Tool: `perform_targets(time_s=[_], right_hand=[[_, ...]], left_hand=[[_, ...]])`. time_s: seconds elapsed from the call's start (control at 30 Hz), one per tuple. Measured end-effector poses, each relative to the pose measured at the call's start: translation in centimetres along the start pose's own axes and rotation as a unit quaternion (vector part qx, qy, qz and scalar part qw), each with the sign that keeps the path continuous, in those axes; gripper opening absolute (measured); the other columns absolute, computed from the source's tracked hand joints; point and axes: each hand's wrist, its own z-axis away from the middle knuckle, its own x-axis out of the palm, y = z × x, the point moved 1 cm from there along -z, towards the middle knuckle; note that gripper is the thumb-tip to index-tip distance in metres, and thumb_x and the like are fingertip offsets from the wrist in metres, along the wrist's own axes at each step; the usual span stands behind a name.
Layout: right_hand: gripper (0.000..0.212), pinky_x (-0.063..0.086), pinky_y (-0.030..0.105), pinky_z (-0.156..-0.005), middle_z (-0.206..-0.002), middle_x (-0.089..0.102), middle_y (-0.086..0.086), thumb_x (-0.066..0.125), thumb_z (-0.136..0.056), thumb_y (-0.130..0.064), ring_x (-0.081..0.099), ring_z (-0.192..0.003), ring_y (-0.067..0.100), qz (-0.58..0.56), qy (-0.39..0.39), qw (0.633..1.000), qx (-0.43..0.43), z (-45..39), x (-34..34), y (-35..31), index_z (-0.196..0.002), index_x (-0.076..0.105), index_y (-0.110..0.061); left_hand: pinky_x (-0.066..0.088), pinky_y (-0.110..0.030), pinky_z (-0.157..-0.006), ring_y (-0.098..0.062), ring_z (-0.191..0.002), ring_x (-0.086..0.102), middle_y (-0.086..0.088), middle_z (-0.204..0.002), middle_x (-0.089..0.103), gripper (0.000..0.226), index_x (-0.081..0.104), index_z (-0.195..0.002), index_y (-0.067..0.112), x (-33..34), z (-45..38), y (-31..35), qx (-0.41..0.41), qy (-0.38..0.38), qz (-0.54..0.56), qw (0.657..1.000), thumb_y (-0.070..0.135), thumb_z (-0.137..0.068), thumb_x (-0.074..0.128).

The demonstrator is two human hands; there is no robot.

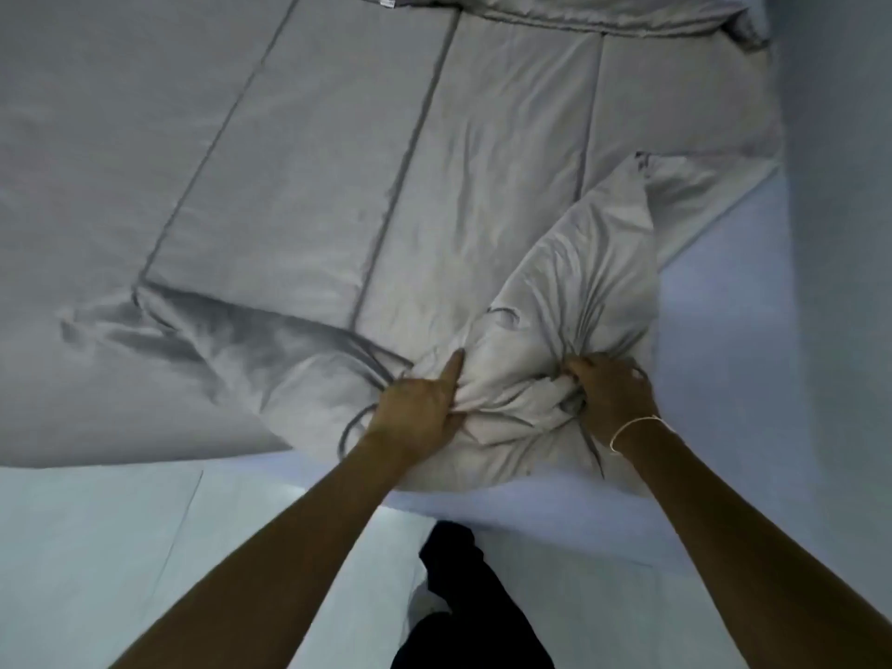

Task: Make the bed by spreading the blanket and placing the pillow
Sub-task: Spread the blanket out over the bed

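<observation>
**Both hands bunching the near corner of the blanket**

Head view: grey blanket (pixel 386 161) lies spread over most of the bed, w/ dark piped seams running from far to near. Its near-right corner is folded back & gathered into a crumpled mound, lighter underside showing, one pointed flap standing up toward the far right.

Left hand (pixel 417 410) grips the bunched fabric at the near edge – fingers curled into the folds, index finger stretched out straight along the cloth, pointing away from the person. Right hand (pixel 610 391) is clenched on the same mound just to the right, fingers dug into the creases; a thin bracelet (pixel 632 427) sits on that wrist. The hands are close together, w/ a ridge of gathered cloth between them.

Near side & right side of the blanket: pale sheet (pixel 145 548) of the bed is uncovered – a wide strip along the near edge and a band by the wall (pixel 840 234) on the right. At the far edge a thicker rolled or folded band of the same grey fabric (pixel 603 12) runs across; can't tell if it's a pillow or more blanket. Dark trousers (pixel 463 596) of the person show at the near bottom between the forearms.
</observation>
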Motion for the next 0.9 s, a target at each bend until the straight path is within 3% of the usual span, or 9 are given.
perform_targets(time_s=[0.07, 0.13, 0.2, 0.27, 0.37, 0.43, 0.57, 0.67, 0.9], right_hand=[[0.037, 0.046, 0.05, -0.091, -0.12, 0.057, 0.004, 0.051, -0.083, -0.025, 0.054, -0.108, 0.039, 0.019, -0.007, 0.999, 0.034, 4.2, 0.1, 2.8, -0.119, 0.054, -0.032], [0.041, 0.044, 0.052, -0.094, -0.123, 0.054, 0.002, 0.051, -0.083, -0.023, 0.051, -0.113, 0.039, 0.022, -0.03, 0.997, 0.068, 8.1, 0.7, 5.6, -0.122, 0.05, -0.036], [0.049, 0.042, 0.053, -0.094, -0.128, 0.049, 0.003, 0.051, -0.084, -0.021, 0.048, -0.118, 0.038, 0.022, -0.057, 0.994, 0.094, 11.6, 1.9, 8.2, -0.129, 0.045, -0.038], [0.051, 0.041, 0.052, -0.095, -0.132, 0.045, 0.003, 0.05, -0.086, -0.021, 0.047, -0.121, 0.037, 0.036, -0.076, 0.989, 0.119, 14.8, 3.1, 10.7, -0.133, 0.041, -0.04], [0.054, 0.042, 0.049, -0.097, -0.137, 0.042, 0.002, 0.049, -0.086, -0.022, 0.046, -0.123, 0.036, 0.051, -0.142, 0.977, 0.149, 19.6, 6.1, 13.8, -0.136, 0.037, -0.04], [0.059, 0.044, 0.052, -0.096, -0.14, 0.039, 0.0, 0.048, -0.083, -0.022, 0.046, -0.123, 0.035, 0.026, -0.191, 0.969, 0.153, 22.9, 8.8, 15.3, -0.136, 0.034, -0.043], [0.066, 0.035, 0.061, -0.102, -0.154, 0.014, -0.01, 0.049, -0.088, -0.017, 0.022, -0.141, 0.03, -0.04, -0.249, 0.955, 0.159, 26.7, 12.0, 15.7, -0.142, 0.022, -0.044], [0.056, 0.026, 0.062, -0.108, -0.153, 0.026, -0.006, 0.052, -0.088, -0.021, 0.028, -0.14, 0.027, -0.057, -0.264, 0.942, 0.198, 27.0, 11.6, 15.8, -0.139, 0.034, -0.037], [0.044, 0.048, 0.051, -0.095, -0.129, 0.055, 0.007, 0.065, -0.083, -0.031, 0.055, -0.114, 0.033, -0.177, -0.014, 0.956, 0.234, 24.4, 10.3, 19.5, -0.124, 0.05, -0.023]], left_hand=[[0.048, -0.038, -0.085, -0.034, -0.091, 0.066, -0.02, -0.106, 0.067, 0.073, 0.015, -0.149, 0.008, 1.4, 2.8, 4.8, 0.018, -0.056, 0.045, 0.997, 0.042, -0.092, 0.045], [0.051, -0.029, -0.069, -0.027, -0.077, 0.068, -0.013, -0.094, 0.071, 0.067, 0.028, -0.146, 0.005, 3.3, 5.0, 9.1, 0.048, -0.047, 0.077, 0.995, 0.041, -0.091, 0.042], [0.042, -0.017, -0.043, -0.012, -0.048, 0.06, 0.0, -0.064, 0.068, 0.066, 0.054, -0.129, 0.004, 4.9, 6.8, 12.6, 0.082, -0.155, 0.113, 0.978, 0.046, -0.082, 0.036], [0.037, -0.015, -0.037, -0.008, -0.042, 0.057, 0.005, -0.058, 0.066, 0.065, 0.062, -0.121, 0.007, 8.0, 7.8, 15.1, 0.093, -0.165, 0.121, 0.974, 0.046, -0.079, 0.033], [0.053, -0.029, -0.062, -0.028, -0.079, 0.068, -0.012, -0.097, 0.07, 0.06, 0.039, -0.142, 0.011, 10.2, 9.1, 17.1, 0.085, -0.153, 0.158, 0.972, 0.041, -0.091, 0.029], [0.051, -0.039, -0.081, -0.034, -0.106, 0.059, -0.015, -0.125, 0.059, 0.066, 0.025, -0.148, 0.017, 10.9, 9.2, 18.0, 0.073, -0.178, 0.166, 0.967, 0.05, -0.091, 0.024], [0.047, -0.041, -0.084, -0.037, -0.11, 0.054, -0.015, -0.131, 0.052, 0.085, 0.031, -0.146, 0.017, 10.1, 8.9, 19.5, 0.057, -0.153, 0.142, 0.976, 0.056, -0.074, 0.008], [0.046, -0.044, -0.087, -0.036, -0.11, 0.051, -0.015, -0.129, 0.05, 0.059, 0.033, -0.145, 0.015, 9.9, 7.9, 20.4, 0.045, -0.136, 0.126, 0.982, 0.039, -0.091, 0.033], [0.04, -0.045, -0.099, -0.033, -0.126, 0.044, -0.012, -0.143, 0.041, 0.058, 0.032, -0.142, 0.013, 10.5, 4.9, 24.9, 0.051, -0.064, 0.081, 0.993, 0.026, -0.09, 0.054]])
